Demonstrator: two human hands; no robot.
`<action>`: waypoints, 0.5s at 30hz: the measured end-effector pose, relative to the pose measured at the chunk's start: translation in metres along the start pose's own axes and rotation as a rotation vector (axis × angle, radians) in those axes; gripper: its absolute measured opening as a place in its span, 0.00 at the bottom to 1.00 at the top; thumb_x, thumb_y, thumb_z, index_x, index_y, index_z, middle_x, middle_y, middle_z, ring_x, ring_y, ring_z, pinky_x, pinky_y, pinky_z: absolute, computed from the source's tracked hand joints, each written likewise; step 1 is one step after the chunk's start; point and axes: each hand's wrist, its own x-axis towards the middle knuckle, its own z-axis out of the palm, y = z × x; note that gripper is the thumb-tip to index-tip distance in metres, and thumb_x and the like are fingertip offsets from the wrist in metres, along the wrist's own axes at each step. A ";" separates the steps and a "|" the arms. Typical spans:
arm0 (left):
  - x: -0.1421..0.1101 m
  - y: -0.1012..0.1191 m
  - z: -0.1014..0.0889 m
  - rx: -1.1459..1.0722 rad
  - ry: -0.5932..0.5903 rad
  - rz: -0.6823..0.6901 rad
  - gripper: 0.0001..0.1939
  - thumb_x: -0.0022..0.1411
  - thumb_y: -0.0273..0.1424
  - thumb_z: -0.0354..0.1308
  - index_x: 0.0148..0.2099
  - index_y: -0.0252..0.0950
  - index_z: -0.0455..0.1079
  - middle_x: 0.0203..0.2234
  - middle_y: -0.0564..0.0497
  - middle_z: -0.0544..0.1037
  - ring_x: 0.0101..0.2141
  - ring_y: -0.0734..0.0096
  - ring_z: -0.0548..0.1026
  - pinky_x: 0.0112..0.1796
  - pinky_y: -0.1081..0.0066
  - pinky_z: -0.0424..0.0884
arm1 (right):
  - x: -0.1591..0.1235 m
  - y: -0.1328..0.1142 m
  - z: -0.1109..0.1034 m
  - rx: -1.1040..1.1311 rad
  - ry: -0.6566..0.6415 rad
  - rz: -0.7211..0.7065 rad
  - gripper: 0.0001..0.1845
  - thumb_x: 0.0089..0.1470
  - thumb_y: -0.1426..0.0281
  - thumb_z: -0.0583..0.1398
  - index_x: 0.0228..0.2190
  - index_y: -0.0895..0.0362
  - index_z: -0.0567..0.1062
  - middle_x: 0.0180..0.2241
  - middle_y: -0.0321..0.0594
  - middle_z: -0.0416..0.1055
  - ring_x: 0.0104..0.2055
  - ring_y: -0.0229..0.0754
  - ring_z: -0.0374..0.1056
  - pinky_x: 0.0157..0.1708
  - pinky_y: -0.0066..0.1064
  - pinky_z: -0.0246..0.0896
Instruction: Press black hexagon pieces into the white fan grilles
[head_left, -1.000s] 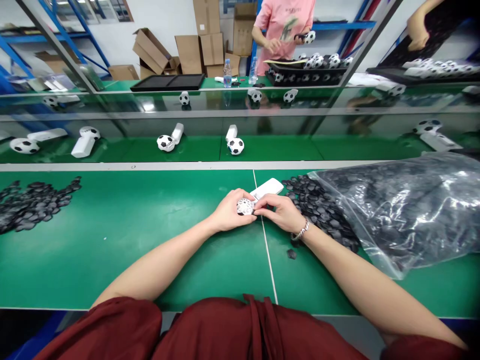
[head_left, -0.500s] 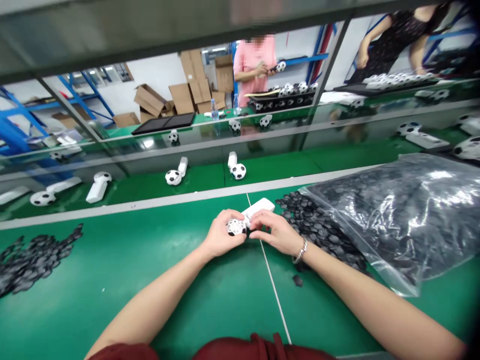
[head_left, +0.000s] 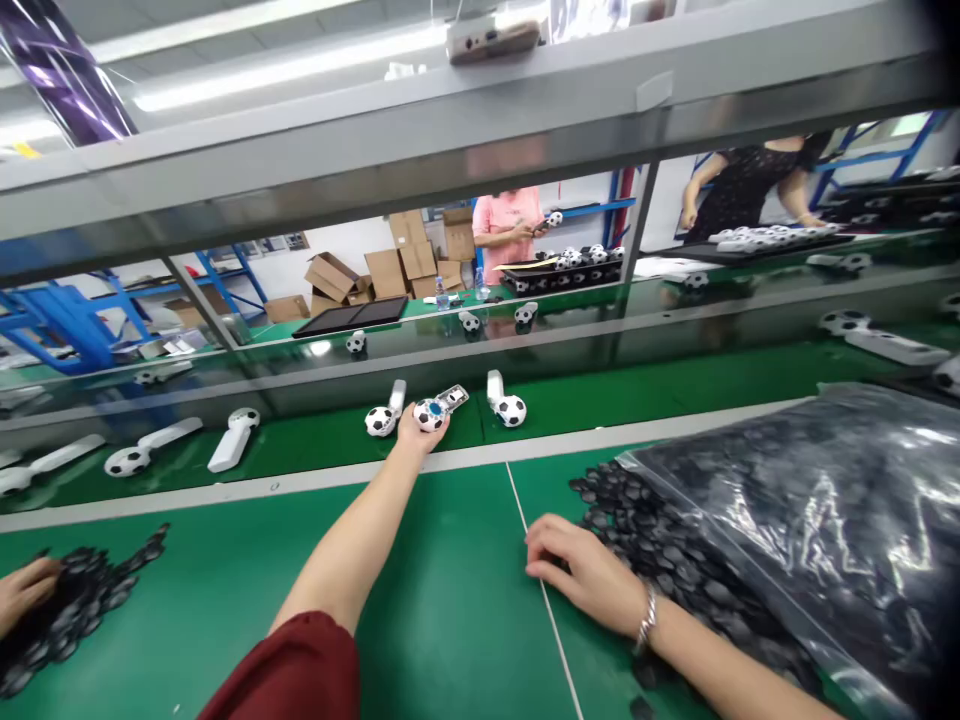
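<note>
My left hand [head_left: 421,432] reaches out over the far green strip, its fingers closed around a soccer-ball device [head_left: 429,414]. The device has a black-and-white ball head with a blue spot and a short handle, whose inner side faces up. Similar devices lie on either side of it, one to the left [head_left: 380,421] and one to the right [head_left: 511,410]. My right hand [head_left: 581,570] hovers over the near green table, fingers loosely curved and thumb apart, with nothing visible in them. Beside it spreads a pile of small black pieces [head_left: 675,560].
A clear plastic bag [head_left: 817,500] full of black pieces covers the right side. At far left, another person's hand [head_left: 26,592] touches a second black pile [head_left: 90,600]. A grey frame beam [head_left: 375,150] crosses overhead. Two people stand across the line, near trays of ball devices.
My left hand has carried the ball device forward from the near table to the far strip. My right hand has let go and stays near. The view has tilted up; another person's hand has appeared left.
</note>
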 end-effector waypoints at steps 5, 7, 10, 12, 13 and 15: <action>0.010 -0.017 -0.010 -0.115 0.024 0.006 0.08 0.60 0.36 0.53 0.38 0.37 0.64 0.34 0.48 0.73 0.35 0.69 0.73 0.36 0.67 0.72 | 0.001 0.005 0.003 -0.050 -0.083 0.044 0.06 0.53 0.69 0.55 0.26 0.55 0.70 0.31 0.38 0.68 0.33 0.38 0.64 0.34 0.29 0.61; 0.011 -0.023 -0.010 -0.130 0.011 0.019 0.07 0.58 0.34 0.55 0.38 0.37 0.65 0.36 0.49 0.74 0.36 0.69 0.73 0.39 0.66 0.71 | 0.001 0.004 0.003 -0.078 -0.114 0.044 0.07 0.54 0.69 0.55 0.27 0.55 0.69 0.31 0.38 0.68 0.33 0.39 0.65 0.35 0.30 0.61; 0.014 -0.035 -0.001 -0.142 0.024 0.046 0.11 0.63 0.37 0.47 0.42 0.38 0.65 0.40 0.48 0.73 0.38 0.68 0.73 0.39 0.65 0.71 | 0.001 0.002 0.002 -0.106 -0.154 0.037 0.07 0.55 0.68 0.53 0.27 0.55 0.69 0.31 0.38 0.68 0.34 0.39 0.65 0.35 0.30 0.61; 0.017 -0.046 0.008 -0.129 0.031 0.079 0.15 0.65 0.39 0.43 0.46 0.37 0.63 0.42 0.47 0.71 0.38 0.68 0.73 0.38 0.65 0.71 | 0.000 0.001 0.002 -0.109 -0.178 0.033 0.07 0.56 0.68 0.53 0.27 0.55 0.68 0.32 0.38 0.68 0.35 0.39 0.65 0.36 0.30 0.61; 0.018 -0.052 0.013 -0.109 0.025 0.095 0.16 0.65 0.40 0.43 0.48 0.35 0.63 0.43 0.46 0.70 0.39 0.68 0.72 0.38 0.64 0.71 | 0.000 0.002 0.001 -0.114 -0.188 0.029 0.07 0.56 0.68 0.52 0.28 0.55 0.68 0.32 0.38 0.68 0.35 0.40 0.65 0.36 0.31 0.61; 0.016 -0.066 0.020 -0.048 -0.016 0.122 0.17 0.63 0.38 0.48 0.49 0.32 0.62 0.45 0.44 0.69 0.41 0.65 0.71 0.41 0.61 0.69 | -0.001 0.003 0.001 -0.140 -0.204 0.018 0.08 0.57 0.68 0.52 0.28 0.54 0.68 0.32 0.39 0.68 0.35 0.40 0.65 0.36 0.31 0.62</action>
